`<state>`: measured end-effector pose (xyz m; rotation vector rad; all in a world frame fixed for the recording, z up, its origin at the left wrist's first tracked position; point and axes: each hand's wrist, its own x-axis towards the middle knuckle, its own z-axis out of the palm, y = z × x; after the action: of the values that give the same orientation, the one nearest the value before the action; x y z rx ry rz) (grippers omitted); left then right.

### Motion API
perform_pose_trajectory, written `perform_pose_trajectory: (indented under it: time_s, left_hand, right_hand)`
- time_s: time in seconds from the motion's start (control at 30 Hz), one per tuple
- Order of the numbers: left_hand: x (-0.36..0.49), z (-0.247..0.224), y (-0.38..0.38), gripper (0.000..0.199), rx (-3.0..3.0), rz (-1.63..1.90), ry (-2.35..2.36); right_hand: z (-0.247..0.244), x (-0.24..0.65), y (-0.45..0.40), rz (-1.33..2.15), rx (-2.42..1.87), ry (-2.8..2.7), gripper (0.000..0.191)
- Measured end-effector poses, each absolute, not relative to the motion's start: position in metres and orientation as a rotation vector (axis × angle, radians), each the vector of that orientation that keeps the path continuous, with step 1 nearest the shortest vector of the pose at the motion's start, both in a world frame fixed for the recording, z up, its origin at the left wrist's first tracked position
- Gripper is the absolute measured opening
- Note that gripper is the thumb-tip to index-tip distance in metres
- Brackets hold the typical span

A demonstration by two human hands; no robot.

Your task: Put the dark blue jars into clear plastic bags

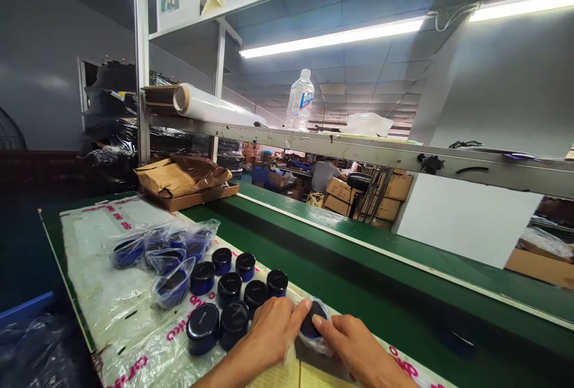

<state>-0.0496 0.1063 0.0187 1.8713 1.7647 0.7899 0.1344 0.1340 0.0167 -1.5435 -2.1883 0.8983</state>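
Between my two hands is a round black-topped cap (309, 320) inside a clear plastic bag (319, 345). My left hand (275, 323) grips the bag at the cap's left side, thumb along its edge. From the right, my right hand (347, 337) presses its thumb on the cap's dark face. Several unbagged caps with glossy black tops and blue sides, such as this cap (203, 323), stand just left of my left hand. Farther left lies a pile of bagged blue caps (168, 247). The fingers under the held cap are hidden.
Printed plastic sheeting (101, 238) covers the table. Beyond it runs a green conveyor belt (359, 292). A cardboard tray (197, 196) with brown paper sits at the back. A shelf (381, 147) overhead carries a plastic bottle (300, 101) and a film roll (215, 104).
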Motion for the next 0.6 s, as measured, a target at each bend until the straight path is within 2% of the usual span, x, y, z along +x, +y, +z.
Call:
perform_pose_trajectory:
  time_s: [0.13,0.33,0.47,0.6]
  left_hand:
    - [-0.052,0.012,0.109,0.054,1.952,0.697,1.776]
    - [-0.050,0.013,0.105,0.058,1.934,0.857,1.826]
    - [-0.056,0.022,0.099,0.073,1.719,0.983,1.795]
    - [-0.075,0.023,0.092,0.085,1.485,1.158,1.541]
  right_hand:
    - [0.017,0.135,0.139,0.788,-1.641,-2.235,0.043]
    - [0.038,0.140,0.140,0.361,-1.840,-2.195,0.038]
    - [0.050,0.146,0.133,0.359,-1.890,-2.126,0.036]
    - [0.054,0.137,0.119,0.482,-1.699,-2.011,0.052]
